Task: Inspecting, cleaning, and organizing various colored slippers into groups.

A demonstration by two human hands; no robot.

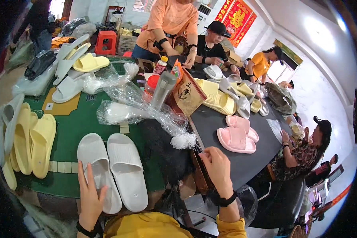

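A pair of light grey slippers lies side by side at the table's near edge, the left slipper [92,148] and the right slipper [127,170]. My left hand [92,200] rests on the left slipper, its fingers stretched out and apart. To the right, my right hand [218,166] is raised with thumb and fingers pinched together beside a bunch of thin white plastic strands [183,141]. Whatever sits in that pinch is too small to make out. Clear plastic bags [123,113] holding more white strands stretch across the table beyond the slippers.
Yellow slippers [43,144] and grey ones stand at the left. A grey tumbler [163,90], a red-lidded jar [150,85] and a brown bag [188,95] are beyond. Pink slippers [238,137] lie on the dark table [242,174]. Several people work around it.
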